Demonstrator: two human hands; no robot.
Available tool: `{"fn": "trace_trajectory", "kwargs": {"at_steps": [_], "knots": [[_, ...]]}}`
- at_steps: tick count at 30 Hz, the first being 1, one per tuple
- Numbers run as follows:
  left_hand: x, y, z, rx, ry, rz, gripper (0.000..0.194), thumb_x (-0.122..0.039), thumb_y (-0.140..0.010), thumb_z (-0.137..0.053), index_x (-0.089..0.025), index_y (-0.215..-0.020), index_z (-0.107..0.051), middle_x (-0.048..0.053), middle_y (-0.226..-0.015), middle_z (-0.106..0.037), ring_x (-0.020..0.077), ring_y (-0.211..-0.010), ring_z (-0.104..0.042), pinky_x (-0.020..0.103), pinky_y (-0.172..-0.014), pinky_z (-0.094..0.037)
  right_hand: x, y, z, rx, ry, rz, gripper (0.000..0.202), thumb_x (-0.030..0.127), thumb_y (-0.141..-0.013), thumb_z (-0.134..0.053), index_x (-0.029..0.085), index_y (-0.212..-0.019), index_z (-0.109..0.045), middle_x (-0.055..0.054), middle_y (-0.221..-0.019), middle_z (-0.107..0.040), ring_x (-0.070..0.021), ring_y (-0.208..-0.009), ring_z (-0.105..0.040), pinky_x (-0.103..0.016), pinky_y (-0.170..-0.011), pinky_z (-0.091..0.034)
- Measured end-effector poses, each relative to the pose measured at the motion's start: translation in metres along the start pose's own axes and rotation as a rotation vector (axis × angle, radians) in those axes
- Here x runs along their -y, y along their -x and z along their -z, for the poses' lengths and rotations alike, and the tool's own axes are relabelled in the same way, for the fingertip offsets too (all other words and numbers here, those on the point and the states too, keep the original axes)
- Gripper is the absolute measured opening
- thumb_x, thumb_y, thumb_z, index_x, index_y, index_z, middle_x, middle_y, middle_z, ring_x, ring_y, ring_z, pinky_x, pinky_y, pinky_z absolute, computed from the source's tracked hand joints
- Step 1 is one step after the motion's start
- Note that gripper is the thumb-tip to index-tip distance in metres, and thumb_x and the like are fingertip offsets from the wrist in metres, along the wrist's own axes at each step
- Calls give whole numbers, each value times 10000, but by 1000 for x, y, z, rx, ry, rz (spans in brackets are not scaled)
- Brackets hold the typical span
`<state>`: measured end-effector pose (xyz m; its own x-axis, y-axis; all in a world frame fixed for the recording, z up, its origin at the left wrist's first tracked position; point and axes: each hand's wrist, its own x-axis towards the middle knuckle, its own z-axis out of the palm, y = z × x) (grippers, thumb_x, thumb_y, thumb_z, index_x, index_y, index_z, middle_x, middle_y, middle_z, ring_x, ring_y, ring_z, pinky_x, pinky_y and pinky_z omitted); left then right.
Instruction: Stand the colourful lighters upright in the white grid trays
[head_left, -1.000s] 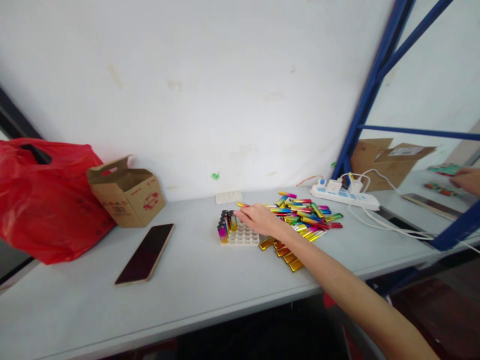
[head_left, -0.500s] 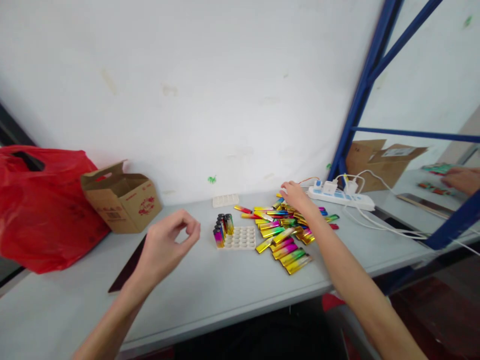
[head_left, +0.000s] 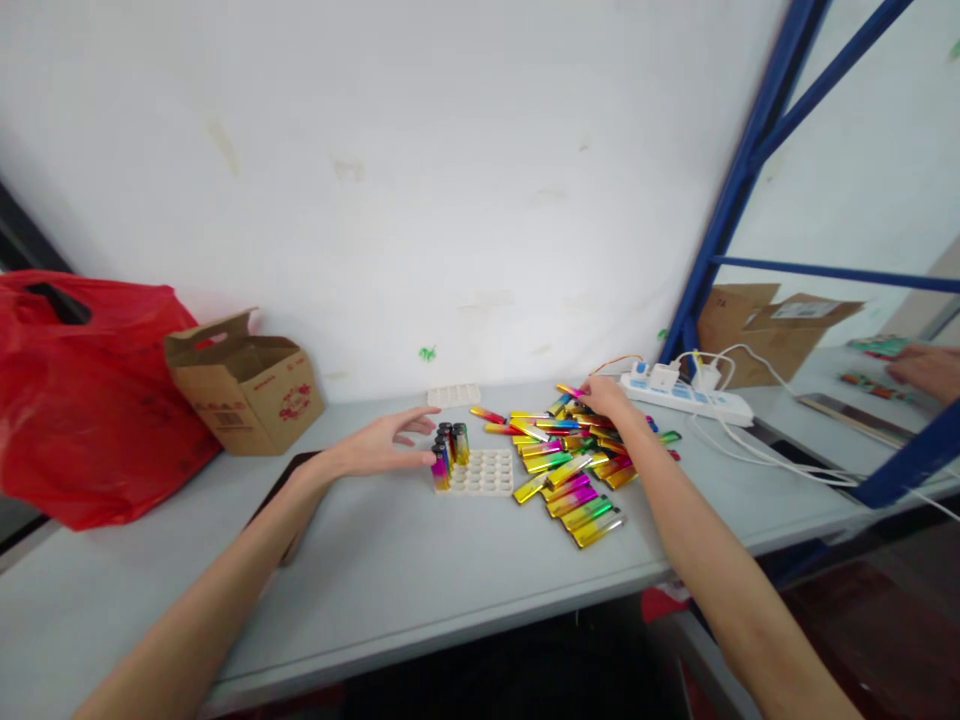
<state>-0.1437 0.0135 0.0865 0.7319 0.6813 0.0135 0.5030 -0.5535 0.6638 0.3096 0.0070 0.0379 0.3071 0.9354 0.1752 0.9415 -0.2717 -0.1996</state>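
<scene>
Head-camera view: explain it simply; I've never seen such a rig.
There is no machine here: a camera worn on the person's head looks forward and down, and took every picture. The left hand is open beside upright, black-topped pieces in a pale tray. The right hand is at the far edge of a pile of shiny colored pieces, fingertips at one; whether it is gripped is unclear. Also on the table: a phone partly hidden by the left forearm, a red bag, a cardboard box and a power strip.

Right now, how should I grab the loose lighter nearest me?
Probably pinch that lighter by its two short ends, coming from the near side: it lies flat, both ends are exposed, and a green-yellow lighter lies close along its far edge.
</scene>
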Motion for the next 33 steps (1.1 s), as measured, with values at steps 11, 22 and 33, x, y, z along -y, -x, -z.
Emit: {"fn": "trace_trajectory", "kwargs": {"at_steps": [11, 22, 33], "knots": [[15, 2, -26, -55, -246, -113, 765, -689, -647, -860, -195, -1207, -693, 98, -1181, -702, 321, -1098, -660, 426, -1011, -530, 34, 12, 15, -222, -499, 60, 225, 354, -999, -586, 176, -1070, -704, -51, -851, -779, -179, -751, -723, -273, -738, -506], [3, 3, -44, -107, -262, -106, 790, -714, -671, -838, -185, -1232, -667, 132, -1275, -667, 358, -1182, -636, 457, -1057, -502, 115, 59, 9, 258, -1640, 221, 512, 689, -800, -740, 263, -963, -507, -2, -915, -721, -177, -801, -711, -353, -748, -605], [-7, 1, -59, -190, -367, -124, 590, -673, -768, -773, -163, -1036, -642, 120, -1070, -684, 329, -991, -667, 424, -937, -529, 148, 88, 3, 1, -1110, 380, 543, 730, -923, -533, 223, -734, -485, 67, -594, -403, -113, -562, -393, -248, -529, -333]]}}
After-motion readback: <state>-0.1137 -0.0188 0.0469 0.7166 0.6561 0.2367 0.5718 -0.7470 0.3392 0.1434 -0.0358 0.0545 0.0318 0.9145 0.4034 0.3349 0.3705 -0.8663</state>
